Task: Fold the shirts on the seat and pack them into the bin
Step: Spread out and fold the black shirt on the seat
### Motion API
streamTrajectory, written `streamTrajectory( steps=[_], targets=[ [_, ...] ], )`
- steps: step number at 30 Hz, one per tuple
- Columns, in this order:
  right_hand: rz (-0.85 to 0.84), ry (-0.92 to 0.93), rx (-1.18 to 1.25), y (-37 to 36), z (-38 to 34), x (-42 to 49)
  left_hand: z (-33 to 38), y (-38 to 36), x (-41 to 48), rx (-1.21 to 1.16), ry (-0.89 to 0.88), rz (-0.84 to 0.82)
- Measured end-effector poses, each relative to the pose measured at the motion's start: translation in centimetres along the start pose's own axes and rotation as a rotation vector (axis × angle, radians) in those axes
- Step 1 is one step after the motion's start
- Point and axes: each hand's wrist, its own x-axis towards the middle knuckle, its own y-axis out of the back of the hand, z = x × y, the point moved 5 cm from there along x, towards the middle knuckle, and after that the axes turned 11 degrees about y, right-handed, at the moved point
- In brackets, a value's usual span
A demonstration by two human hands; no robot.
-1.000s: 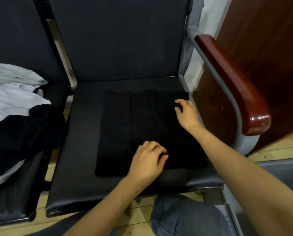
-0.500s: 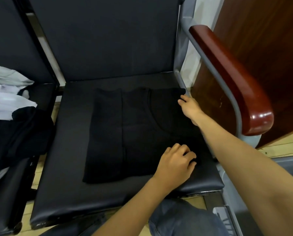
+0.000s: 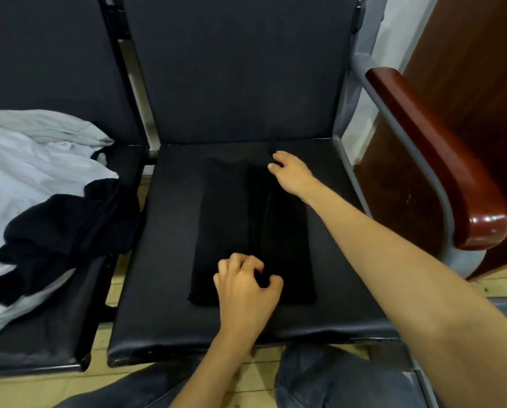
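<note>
The soft, limp black fabric shirt point(image 3: 225, 225) lies in a long folded strip on the black padded seat point(image 3: 163, 260). The left hand point(image 3: 246, 287) pinches its near hem. Beyond that pinch, the right hand point(image 3: 293, 172) curls at the far end, and I cannot tell whether it grasps the cloth. The shirt looks floppy, so it likely needs holding at both ends.

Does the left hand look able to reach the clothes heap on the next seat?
Probably, yes: the left hand pinches the black shirt, but nothing stands between it and the clothes heap.
</note>
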Motion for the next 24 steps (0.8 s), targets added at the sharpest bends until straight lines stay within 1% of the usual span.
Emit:
streamTrajectory(
  steps=[3, 4, 5, 6, 8, 9, 11, 12, 14, 16, 18, 20, 22, 23, 24],
  targets=[
    [-0.181, 0.002, 0.033, -3.6, -1.0, 0.1, -1.7, -0.2, 0.3, 0.187, 0.055, -0.118],
    [-0.229, 0.009, 0.067, -4.5, -1.1, -0.1, -2.1, -0.4, 0.3, 0.211, 0.068, -0.139],
    [-0.243, 0.021, 0.094, -5.0, -1.1, -0.4, -2.3, -0.3, 0.2, 0.188, 0.072, -0.134],
    [-0.217, 0.036, 0.104, -5.3, -1.1, -0.6, -2.2, 0.0, 0.1, 0.12, 0.058, -0.106],
    [-0.098, 0.064, 0.049, -5.1, -0.8, -1.2, -2.2, 0.4, 0.1, -0.026, -0.035, -0.03],
    [-0.049, 0.076, -0.012, -5.0, -0.5, -1.7, -2.0, 0.3, 0.0, -0.032, -0.119, -0.001],
    [-0.017, 0.102, -0.152, -5.2, 0.2, -3.1, -1.8, -0.5, -0.1, 0.117, -0.292, 0.035],
    [-0.021, 0.121, -0.215, -5.4, 0.5, -4.0, -2.1, -1.1, 0.1, 0.234, -0.329, 0.01],
    [-0.048, 0.147, -0.314, -6.0, 1.3, -6.1, -2.6, -1.8, 0.3, 0.417, -0.321, -0.098],
    [-0.133, 0.172, -0.458, -6.8, 2.3, -8.3, -3.4, -2.5, 0.2, 0.476, -0.258, -0.238],
    [-0.279, 0.204, -0.628, -7.6, 3.4, -10.0, -3.4, -2.6, 0.4, 0.482, -0.199, -0.344],
    [-0.373, 0.205, -0.635, -7.5, 3.9, -10.5, -3.1, -2.3, 0.6, 0.453, -0.167, -0.445],
    [-0.388, 0.204, -0.551, -6.6, 3.5, -10.8, -2.9, -1.2, 0.8, 0.37, -0.159, -0.534],
    [-0.356, 0.237, -0.525, -6.1, 2.9, -11.2, -2.9, -0.2, 1.1, 0.309, -0.159, -0.544],
    [-0.3, 0.293, -0.501, -5.6, 2.1, -11.9, -3.0, 1.0, 1.5, 0.259, -0.162, -0.511]
  ],
)
